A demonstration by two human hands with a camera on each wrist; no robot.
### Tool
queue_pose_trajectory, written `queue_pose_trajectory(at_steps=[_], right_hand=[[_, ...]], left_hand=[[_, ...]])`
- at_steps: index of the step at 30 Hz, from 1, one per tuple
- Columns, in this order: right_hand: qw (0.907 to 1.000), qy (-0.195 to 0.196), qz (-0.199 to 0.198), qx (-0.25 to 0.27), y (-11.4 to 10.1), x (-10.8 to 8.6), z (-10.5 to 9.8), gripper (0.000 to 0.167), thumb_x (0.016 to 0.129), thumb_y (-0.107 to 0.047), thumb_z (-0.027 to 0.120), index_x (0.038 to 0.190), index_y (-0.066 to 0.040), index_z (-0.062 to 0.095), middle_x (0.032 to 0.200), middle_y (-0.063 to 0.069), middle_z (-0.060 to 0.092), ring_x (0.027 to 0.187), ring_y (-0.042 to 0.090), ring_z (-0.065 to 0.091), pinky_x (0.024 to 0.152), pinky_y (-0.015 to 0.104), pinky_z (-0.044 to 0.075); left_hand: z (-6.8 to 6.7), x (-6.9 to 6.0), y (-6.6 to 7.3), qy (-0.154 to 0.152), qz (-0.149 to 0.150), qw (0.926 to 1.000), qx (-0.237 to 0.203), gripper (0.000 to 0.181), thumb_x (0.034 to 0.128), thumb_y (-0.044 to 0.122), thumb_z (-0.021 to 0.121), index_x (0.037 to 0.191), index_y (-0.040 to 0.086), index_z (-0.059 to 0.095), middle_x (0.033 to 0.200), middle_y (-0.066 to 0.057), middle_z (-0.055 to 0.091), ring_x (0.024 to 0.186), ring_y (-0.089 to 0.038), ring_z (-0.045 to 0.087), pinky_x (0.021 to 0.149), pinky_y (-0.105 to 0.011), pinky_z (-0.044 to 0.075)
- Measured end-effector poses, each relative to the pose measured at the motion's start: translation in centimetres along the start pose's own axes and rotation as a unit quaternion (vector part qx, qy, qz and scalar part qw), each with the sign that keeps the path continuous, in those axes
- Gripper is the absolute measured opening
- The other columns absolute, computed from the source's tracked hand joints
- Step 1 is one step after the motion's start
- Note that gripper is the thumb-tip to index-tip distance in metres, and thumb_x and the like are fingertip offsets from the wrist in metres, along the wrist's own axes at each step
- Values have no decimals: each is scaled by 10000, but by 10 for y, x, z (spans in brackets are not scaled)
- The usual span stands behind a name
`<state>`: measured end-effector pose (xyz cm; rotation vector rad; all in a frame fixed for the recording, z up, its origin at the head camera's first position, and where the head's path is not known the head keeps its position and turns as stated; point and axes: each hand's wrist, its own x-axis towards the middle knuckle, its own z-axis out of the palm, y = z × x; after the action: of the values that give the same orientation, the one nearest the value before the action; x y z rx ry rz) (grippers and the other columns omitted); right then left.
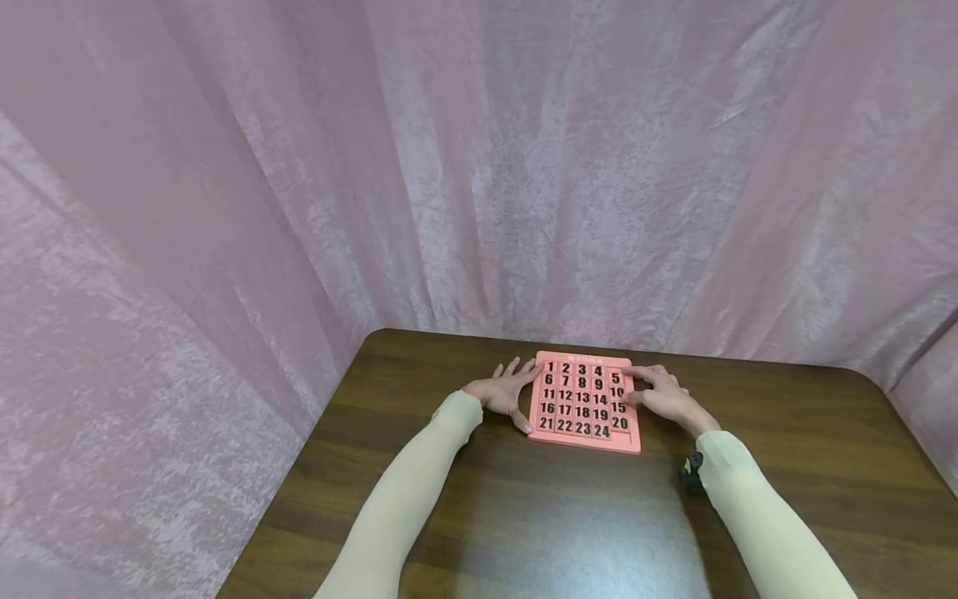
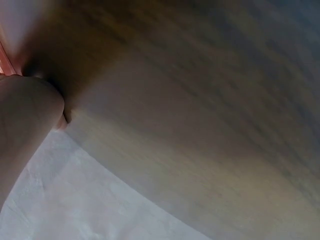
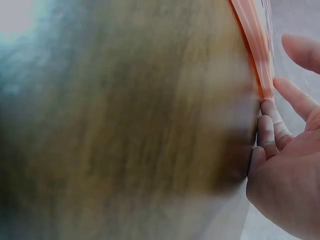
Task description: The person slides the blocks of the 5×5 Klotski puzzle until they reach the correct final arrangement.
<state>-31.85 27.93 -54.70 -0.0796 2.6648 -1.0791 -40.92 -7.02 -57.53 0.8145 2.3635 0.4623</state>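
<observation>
- Puzzle board (image 1: 634, 428): pink, lying flat on the counter (image 1: 584, 516), near its 12 o'clock edge.
- Number tiles (image 1: 582, 398): seated in the puzzle board in rows, 1 at 10 o'clock, 24 toward 5 o'clock. The column 5, 10, 15, 20 sits slightly lower than the column beside it.
- Left hand (image 1: 509, 393): at the board's 9 o'clock edge. Fingers and thumb are spread wide; fingertips touch the rim toward 10 o'clock, thumb near the 8 o'clock corner. It grips nothing.
- Right hand (image 1: 662, 395): at the board's 3 o'clock edge. Forefinger and thumb are parted, reaching to the rim beside tiles 5 and 10; it grips nothing. Exact contact with the tiles cannot be told.
- Wrist views: the board's edge shows at 1 o'clock in the right and at 10 o'clock in the left, where the hand is only partly visible.
- Sleeves (image 1: 415, 491): pale, covering both arms.
- Dark object (image 1: 690, 472): at the right wrist, 5 o'clock from that hand.
- Curtain (image 1: 524, 166): pink, hanging beyond the counter at 12 o'clock.
</observation>
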Motion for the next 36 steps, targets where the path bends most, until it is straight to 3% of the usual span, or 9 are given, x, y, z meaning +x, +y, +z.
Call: queue_pose_trajectory(at_steps=[11,16,18,22,27,31,33,35,36], right_hand=[[9999,56,-82,19,4,-5,3,621,992,-284,690,1553,-60,549,1586,308,386,1475,554,294,1156,794,220],[9993,77,-243,268,6,-8,5,762,991,-220,640,1671,-5,372,1587,322,365,1454,547,285,1135,762,199],[9989,75,-329,329,6,-10,7,819,967,-169,607,1689,45,286,1580,342,352,1439,562,275,1115,759,190],[9988,145,-356,288,7,-10,9,859,911,-115,604,1691,52,285,1579,343,366,1434,563,291,1091,734,209],[9990,158,-366,225,7,-9,9,850,918,-108,607,1697,32,297,1594,347,355,1442,569,291,1076,711,221],[9988,188,-399,219,12,-7,11,854,917,-131,597,1696,39,289,1597,352,350,1443,573,292,1060,704,223],[9986,226,-416,237,17,-4,12,850,919,-135,594,1697,32,294,1605,345,354,1452,567,296,1054,693,231],[9985,192,-433,260,16,-5,12,849,927,-119,602,1697,42,282,1602,349,352,1445,571,296,1047,693,232],[9986,188,-436,241,15,-6,13,846,932,-115,605,1698,40,282,1600,348,357,1440,568,302,1042,685,238]], left_hand=[[0,4,-3,90,0,9999,82,1427,792,535,954,1765,344,-73,1853,73,-174,1722,-235,-223,1397,-512,-121],[-1,2,1,81,-65,9999,72,1413,804,493,957,1768,329,-63,1856,67,-164,1720,-230,-228,1396,-504,-127],[-2,0,4,49,-126,9999,37,1409,803,484,962,1771,326,-50,1859,64,-151,1722,-230,-221,1398,-507,-118],[-8,-8,15,-53,-259,9996,128,1396,799,500,961,1775,338,-25,1866,61,-119,1735,-254,-175,1404,-538,-70],[-19,-21,33,-148,-487,9986,172,1227,889,374,850,1780,324,9,1874,40,-66,1745,-261,-113,1412,-532,-22],[-26,-24,45,13,-564,9983,145,1118,885,206,782,1782,284,119,1876,-31,39,1749,-309,-13,1406,-577,70],[-24,-16,47,120,-703,9971,254,1089,885,129,765,1775,308,163,1869,-12,96,1743,-311,52,1371,-554,231],[-23,-9,49,234,-818,9960,280,1069,884,74,753,1763,348,211,1843,-6,168,1715,-327,127,1220,-512,403],[-22,-7,52,250,-887,9954,253,1055,895,46,737,1758,366,222,1826,-5,189,1688,-327,160,1132,-495,434]])
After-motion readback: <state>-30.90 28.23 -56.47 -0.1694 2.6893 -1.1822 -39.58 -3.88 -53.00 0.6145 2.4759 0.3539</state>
